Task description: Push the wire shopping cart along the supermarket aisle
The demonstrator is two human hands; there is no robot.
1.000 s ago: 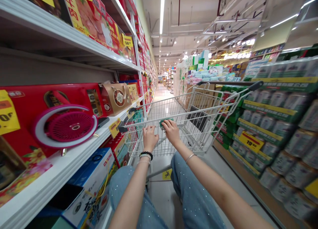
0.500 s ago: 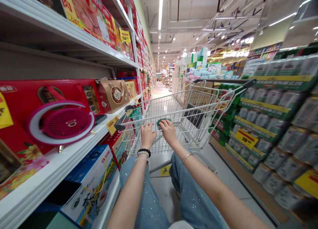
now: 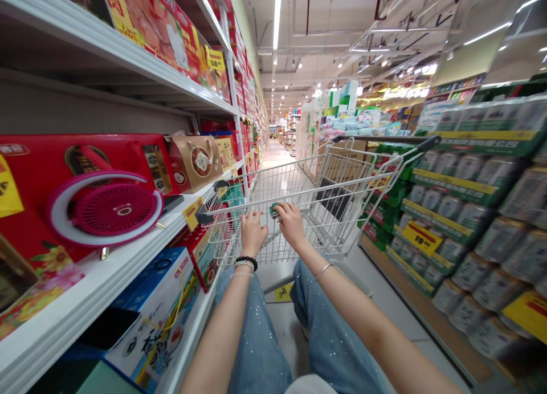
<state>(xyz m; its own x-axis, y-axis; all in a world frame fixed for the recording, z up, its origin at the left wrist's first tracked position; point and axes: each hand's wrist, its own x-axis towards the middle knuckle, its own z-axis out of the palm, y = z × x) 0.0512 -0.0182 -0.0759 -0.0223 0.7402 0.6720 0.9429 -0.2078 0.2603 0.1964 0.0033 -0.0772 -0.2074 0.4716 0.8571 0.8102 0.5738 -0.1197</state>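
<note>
A white wire shopping cart (image 3: 282, 195) stands sideways in front of me. My left hand (image 3: 253, 234) is at its near side, with the fingers curled over the wires just below the top rail. Close to it, my right hand (image 3: 291, 224) pinches a small green piece (image 3: 274, 210) against the same rail; most of this piece is hidden by the fingers, and its kind cannot be made out. Bracelets circle both wrists.
To the left, a white shelf (image 3: 179, 208) carries boxed goods and a magenta round fan (image 3: 115, 210). Stacked can packs (image 3: 448, 206) line the right side. A yellow floor sign (image 3: 282, 293) lies beneath the cart. Beyond, the aisle (image 3: 277, 150) runs straight back.
My right hand has shifted slightly, and less of the green piece shows beside its fingers. The left hand has barely moved. My left knee has moved a little to the right.
</note>
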